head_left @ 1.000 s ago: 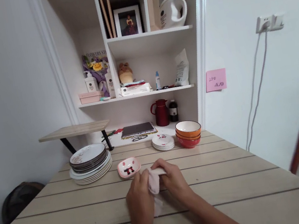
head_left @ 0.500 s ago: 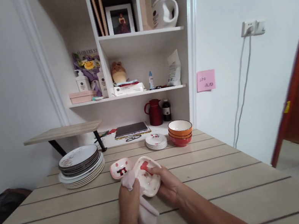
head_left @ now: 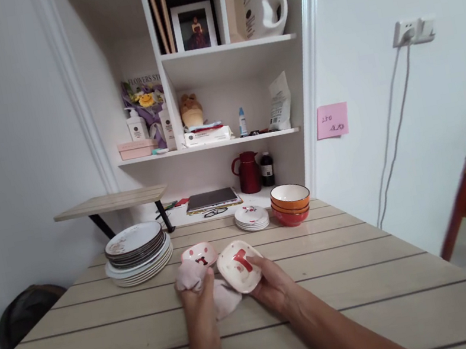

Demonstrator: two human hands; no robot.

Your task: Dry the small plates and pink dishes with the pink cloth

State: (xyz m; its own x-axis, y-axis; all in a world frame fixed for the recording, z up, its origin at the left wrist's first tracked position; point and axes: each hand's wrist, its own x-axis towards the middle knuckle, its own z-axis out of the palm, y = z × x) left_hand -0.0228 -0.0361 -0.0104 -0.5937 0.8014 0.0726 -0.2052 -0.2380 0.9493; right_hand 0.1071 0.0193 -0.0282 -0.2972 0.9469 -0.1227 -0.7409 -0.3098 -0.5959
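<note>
Holding a small white dish (head_left: 230,265), your right hand (head_left: 277,287) grips it by the side, with your thumb inside, by a red patch. The dish is in front of your right hand and tips toward you, so its inside shows. Your left hand (head_left: 200,312) is closed around a pale pink cloth (head_left: 190,274). One bit puffs up over the top of your left hand, and another bit hangs out to its right, between your two hands. I can't tell if the cloth touches the white dish.

Just past your left hand, a pink spotty dish (head_left: 195,251) sits on the table (head_left: 346,281), partly hidden by the cloth. Farther ahead of your right hand is a pile of little plates (head_left: 252,215). To the right of that pile is a stack of bowls (head_left: 291,204), orange above red. Well off to the left of your left hand is a big pile of plates (head_left: 134,240). Far past both hands stand a red jug (head_left: 249,173) and a dark bottle (head_left: 267,171).
</note>
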